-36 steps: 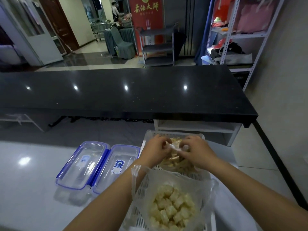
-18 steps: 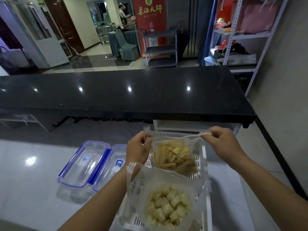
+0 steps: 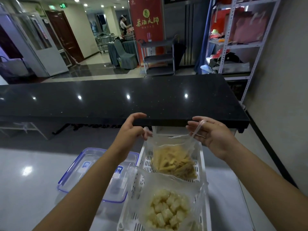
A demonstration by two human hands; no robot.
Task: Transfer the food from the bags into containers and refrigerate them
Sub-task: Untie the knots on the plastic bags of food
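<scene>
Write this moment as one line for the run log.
step: opening bag of yellow strips in white basket | left hand and right hand: hold bag handles | containers: unfilled

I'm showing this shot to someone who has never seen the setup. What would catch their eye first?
Probably the two hands: the left hand and right hand hold up the handles of a clear bag of yellow strips over a white slotted basket. Nearer the camera, a second bag of pale cubes sits in the same basket. Left of it, two clear blue-rimmed containers lie side by side on the white counter.
</scene>
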